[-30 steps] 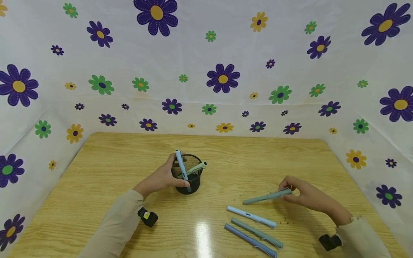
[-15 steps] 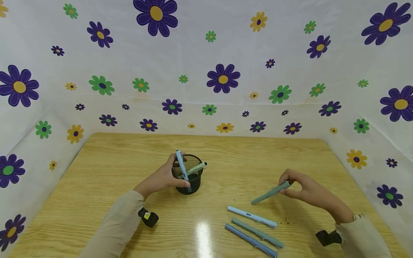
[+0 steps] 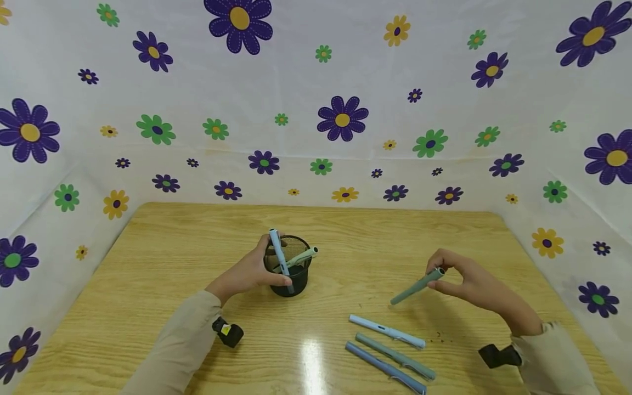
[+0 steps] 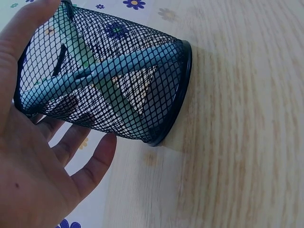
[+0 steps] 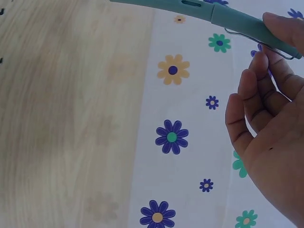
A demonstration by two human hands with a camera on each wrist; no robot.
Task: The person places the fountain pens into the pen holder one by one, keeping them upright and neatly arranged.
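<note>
My left hand (image 3: pixel 249 272) grips a black mesh pen holder (image 3: pixel 292 286) round its side, thumb at the front. Inside it lean a light blue pen (image 3: pixel 278 249) and a pale green pen (image 3: pixel 302 256), which cross in the left wrist view. My right hand (image 3: pixel 474 281) pinches a teal-green pen (image 3: pixel 417 286) by its capped end between thumb and fingers. That pen slants, its other end pointing down and left above the table; its metal clip shows in the right wrist view.
On the wooden table (image 3: pixel 197 236) lie a light blue pen (image 3: pixel 387 331), a grey-green pen (image 3: pixel 395 356) and a blue pen (image 3: pixel 385 367), roughly parallel. Small dark specks (image 3: pixel 437 337) lie to their right. A flower-print white cloth (image 3: pixel 296 82) encloses the back and sides.
My right hand has risen, and the teal-green pen has tilted steeper, its lower end shifting right. The left hand and pen holder stay in place.
</note>
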